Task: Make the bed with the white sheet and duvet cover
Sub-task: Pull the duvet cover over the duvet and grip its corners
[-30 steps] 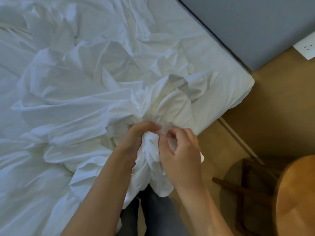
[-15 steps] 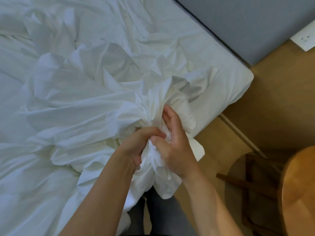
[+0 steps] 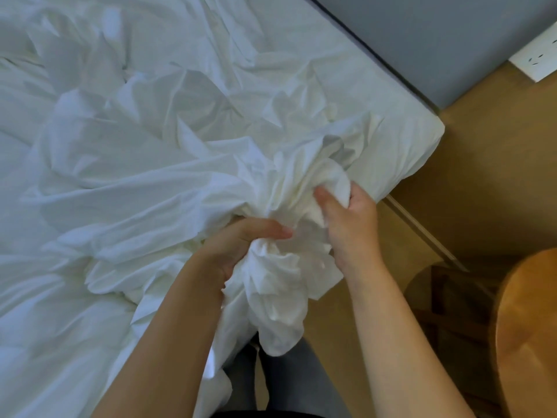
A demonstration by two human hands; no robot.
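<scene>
Now | left hand (image 3: 238, 248), right hand (image 3: 351, 220): fingers (image 3: 268, 232) grasp bunched duvet cover (image 3: 277, 276) | rumpled bed (image 3: 407, 152) | wooden floor (image 3: 488, 182)

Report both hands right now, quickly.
Left hand: closed, gripping the bunched white fabric.
Right hand: closed, gripping a fold of the same fabric.

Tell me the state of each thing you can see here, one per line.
left hand: gripping the bunched duvet cover.
right hand: gripping a fold of it, further up.
duvet cover: crumpled, bunched at the bed's edge, partly hanging off.
white sheet: wrinkled, covering the mattress corner.
wooden stool: upright on the floor beside the bed.
</scene>
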